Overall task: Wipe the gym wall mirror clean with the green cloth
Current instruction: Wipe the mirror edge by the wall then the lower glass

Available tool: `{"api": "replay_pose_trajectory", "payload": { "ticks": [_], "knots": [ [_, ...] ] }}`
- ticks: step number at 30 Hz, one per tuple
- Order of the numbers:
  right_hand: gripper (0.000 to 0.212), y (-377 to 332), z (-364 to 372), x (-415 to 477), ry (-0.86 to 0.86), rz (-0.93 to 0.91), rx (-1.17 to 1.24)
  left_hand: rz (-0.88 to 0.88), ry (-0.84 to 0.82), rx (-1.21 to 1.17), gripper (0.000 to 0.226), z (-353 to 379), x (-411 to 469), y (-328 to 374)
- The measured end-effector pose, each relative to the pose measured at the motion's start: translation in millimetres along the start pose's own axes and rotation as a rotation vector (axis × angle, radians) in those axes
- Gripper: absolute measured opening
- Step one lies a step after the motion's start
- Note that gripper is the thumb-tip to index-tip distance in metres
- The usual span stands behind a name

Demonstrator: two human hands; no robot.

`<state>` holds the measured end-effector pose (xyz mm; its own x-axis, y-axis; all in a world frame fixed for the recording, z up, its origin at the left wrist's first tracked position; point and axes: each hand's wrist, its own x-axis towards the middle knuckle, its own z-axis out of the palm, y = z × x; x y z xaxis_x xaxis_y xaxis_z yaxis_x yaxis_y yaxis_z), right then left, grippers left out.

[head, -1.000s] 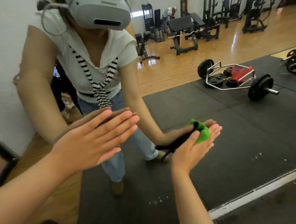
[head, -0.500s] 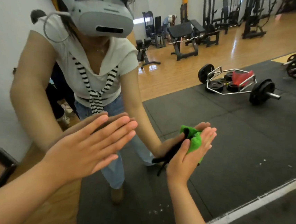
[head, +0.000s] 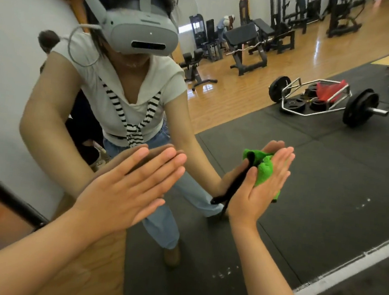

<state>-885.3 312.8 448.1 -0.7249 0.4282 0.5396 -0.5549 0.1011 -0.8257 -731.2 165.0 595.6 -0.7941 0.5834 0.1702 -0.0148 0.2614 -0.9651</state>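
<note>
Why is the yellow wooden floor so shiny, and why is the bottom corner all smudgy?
Head view: white glare streaks sit on the glossy yellow wooden floor reflected in the wall mirror, probably light bouncing off its polish. Head view: the lower left corner is blurred, softening the bare left forearm. Head view: the crumpled green cloth under the right hand looks sharp.
</note>
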Motion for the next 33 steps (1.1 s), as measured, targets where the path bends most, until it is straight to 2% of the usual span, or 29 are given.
{"api": "replay_pose_trajectory", "payload": {
  "ticks": [2,6,9,11,15,18,22,25,30,32,33],
  "knots": [
    [0.065,17,-5,-3,-0.004,0.019,-0.013,-0.006,0.035,-0.033,0.065,-3,11,6],
    [0.067,45,-14,-9,0.010,0.096,-0.026,0.118,0.129,-0.024,0.055,-10,69,27],
    [0.065,59,-19,-10,-0.005,0.105,-0.036,0.098,0.154,-0.017,0.057,-11,129,34],
    [0.065,81,-28,-7,0.026,0.215,-0.032,0.036,0.154,-0.036,0.059,-12,164,37],
    [0.067,138,-60,19,0.063,0.545,-0.066,-0.022,0.083,-0.026,0.064,-6,194,47],
    [0.067,143,-69,51,0.059,0.567,-0.025,-0.042,0.109,-0.032,0.063,-1,191,50],
    [0.065,78,-49,86,0.032,0.332,0.062,-0.038,0.090,-0.042,0.063,-5,190,51],
    [0.063,43,-41,92,-0.096,0.068,0.040,-0.027,0.069,0.006,0.063,-3,189,50],
    [0.056,107,-74,88,-0.361,-0.475,-0.182,-0.019,0.050,0.000,0.062,-3,189,51],
    [0.056,121,-82,95,-0.383,-0.527,-0.213,-0.025,0.058,-0.005,0.062,-2,188,51],
    [0.056,122,-83,100,-0.348,-0.453,-0.211,-0.033,0.065,-0.013,0.062,-2,188,52]
  ]
}}
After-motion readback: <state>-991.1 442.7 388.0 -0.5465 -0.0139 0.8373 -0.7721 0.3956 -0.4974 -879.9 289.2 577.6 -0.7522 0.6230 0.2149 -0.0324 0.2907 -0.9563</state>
